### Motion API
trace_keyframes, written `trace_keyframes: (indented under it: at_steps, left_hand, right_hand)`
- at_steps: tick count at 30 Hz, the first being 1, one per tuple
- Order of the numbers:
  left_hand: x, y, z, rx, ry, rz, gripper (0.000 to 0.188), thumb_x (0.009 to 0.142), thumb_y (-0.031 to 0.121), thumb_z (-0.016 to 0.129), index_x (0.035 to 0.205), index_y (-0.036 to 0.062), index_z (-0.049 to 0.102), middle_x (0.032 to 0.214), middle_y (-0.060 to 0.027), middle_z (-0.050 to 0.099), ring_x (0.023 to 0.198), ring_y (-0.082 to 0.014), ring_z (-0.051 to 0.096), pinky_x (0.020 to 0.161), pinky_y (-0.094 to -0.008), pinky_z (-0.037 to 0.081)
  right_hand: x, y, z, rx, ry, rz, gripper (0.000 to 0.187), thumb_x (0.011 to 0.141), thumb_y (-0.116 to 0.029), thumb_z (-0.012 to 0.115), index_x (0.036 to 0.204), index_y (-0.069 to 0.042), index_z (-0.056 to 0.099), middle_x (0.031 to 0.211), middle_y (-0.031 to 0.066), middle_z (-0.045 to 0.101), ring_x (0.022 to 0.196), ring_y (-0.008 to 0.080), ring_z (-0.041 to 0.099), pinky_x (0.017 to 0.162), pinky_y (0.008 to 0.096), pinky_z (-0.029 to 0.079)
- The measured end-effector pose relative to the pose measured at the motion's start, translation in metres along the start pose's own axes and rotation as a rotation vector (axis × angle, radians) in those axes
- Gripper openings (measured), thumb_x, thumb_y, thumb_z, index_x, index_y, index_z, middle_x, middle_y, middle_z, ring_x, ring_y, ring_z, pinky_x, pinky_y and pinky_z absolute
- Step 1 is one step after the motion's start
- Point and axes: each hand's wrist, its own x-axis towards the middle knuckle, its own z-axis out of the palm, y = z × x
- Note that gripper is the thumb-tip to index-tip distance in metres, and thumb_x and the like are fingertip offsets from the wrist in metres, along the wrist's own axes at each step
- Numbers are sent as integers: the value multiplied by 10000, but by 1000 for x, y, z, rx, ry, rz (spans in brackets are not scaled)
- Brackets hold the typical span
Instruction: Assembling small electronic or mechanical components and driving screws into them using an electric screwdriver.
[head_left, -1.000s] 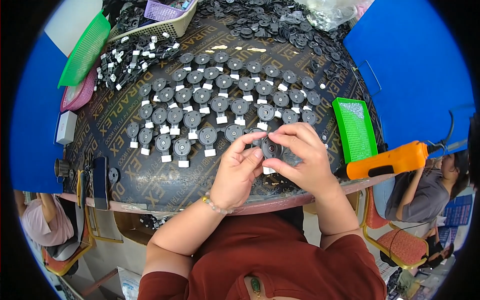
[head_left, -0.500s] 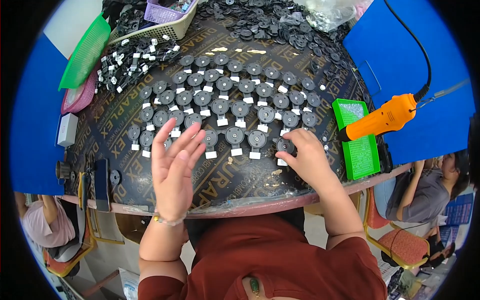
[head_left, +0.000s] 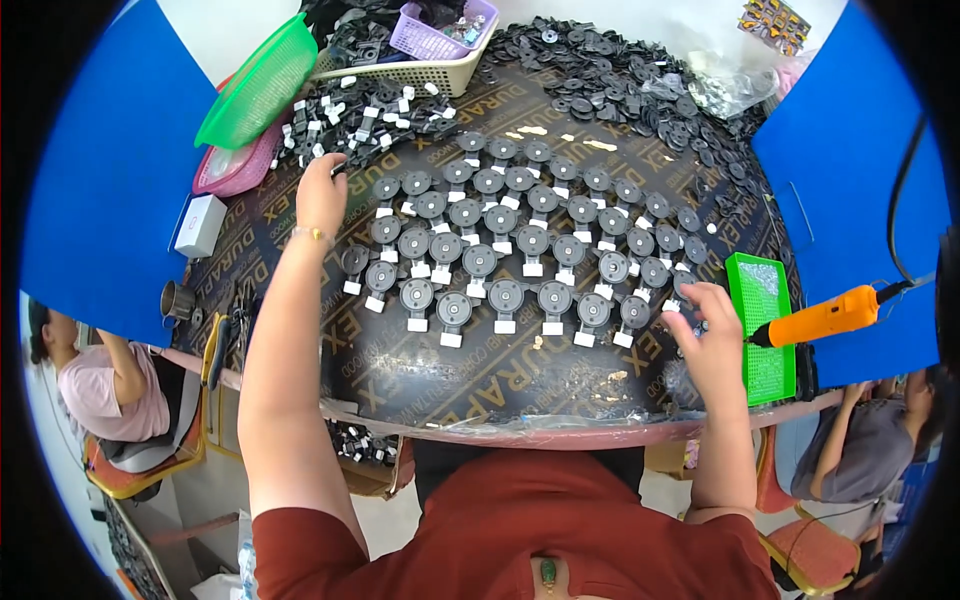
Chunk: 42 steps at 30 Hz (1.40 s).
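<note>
My left hand (head_left: 322,200) reaches to the edge of a heap of black parts with white ends (head_left: 370,115). Its fingers are closed at a small dark bit that I cannot make out. At the right end of the rows, my right hand (head_left: 712,330) has thumb and forefinger at either side of a black disc part (head_left: 684,284), by its white tab; the fingers partly cover it. Several similar disc parts (head_left: 506,296) lie in curved rows between my hands, most with a white tab toward me.
An orange electric screwdriver (head_left: 825,317) hangs over a green tray (head_left: 765,375) at right. Loose black discs (head_left: 620,85) are heaped at the back. Green basket (head_left: 262,85), beige basket (head_left: 460,75) and white box (head_left: 201,225) stand at left. Blue panels (head_left: 850,200) flank the table; people sit beyond.
My left hand has swung from above the rows out to the heap at left. The right hand has left one front-row disc part for another at the right end. The view has shifted.
</note>
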Motion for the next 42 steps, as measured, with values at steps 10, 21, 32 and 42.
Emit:
trace_keyframes:
  at_steps: [10, 21, 32, 42]
  left_hand:
    - [36, -40, 30, 419, -290, -90, 431, 858, 46, 492, 1285, 103, 515, 1043, -273, 657, 953, -430, 651, 809, -516, 526]
    - [-28, 190, -72, -1516, -265, -368, 382, 939, 5, 480, 1319, -22, 447, 1128, -154, 584, 887, -236, 680, 792, -338, 592]
    - [-112, 274, 4, -1760, -561, -572, 413, 919, -33, 520, 1320, 48, 460, 970, -43, 506, 866, -191, 637, 824, -350, 569]
    - [-121, 274, 10, -1631, -776, -554, 447, 913, -23, 528, 1346, 62, 452, 1104, -100, 571, 939, -224, 660, 811, -321, 559]
  right_hand:
    - [-16, 64, -14, -301, -20, 33, 33, 816, -38, 631, 844, -40, 648, 808, 147, 639, 819, 351, 628, 726, 438, 500]
    - [-28, 52, -20, -324, -315, -123, 66, 720, -83, 728, 773, -72, 691, 792, 68, 609, 822, 275, 603, 740, 388, 503]
    - [-28, 52, -9, -514, -360, -323, 75, 706, -99, 602, 661, -81, 659, 781, 59, 602, 844, 244, 602, 777, 370, 490]
    - [-2, 46, -4, -585, -387, -481, 65, 666, -120, 681, 626, -103, 633, 714, 29, 573, 752, 220, 582, 687, 348, 457]
